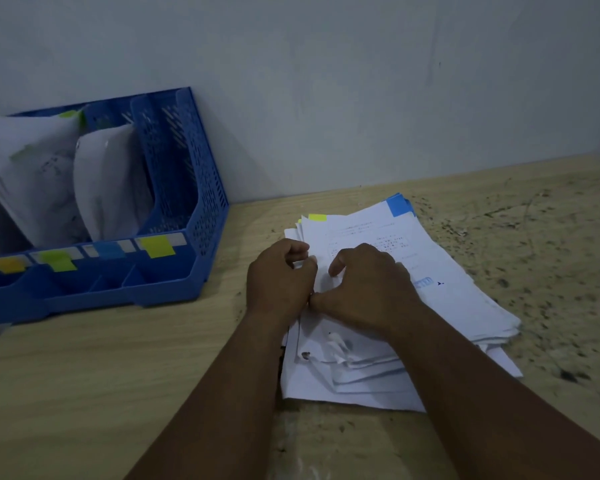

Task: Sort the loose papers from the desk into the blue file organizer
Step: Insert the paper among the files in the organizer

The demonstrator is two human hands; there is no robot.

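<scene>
Both hands are working for me on the paper stack point(413, 271): left hand point(279, 282) pinching the top sheet's near-left edge, right hand point(368, 289) curled, pressing on top. I'm separating one sheet; next, I judge, it goes left of the stack into the blue file organizer point(187, 188).

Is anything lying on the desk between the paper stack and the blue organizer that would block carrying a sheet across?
Nothing visible does. The desk between the paper stack and the blue file organizer shows only bare surface. Both the left hand and right hand already rest on the stack's top sheet.
</scene>
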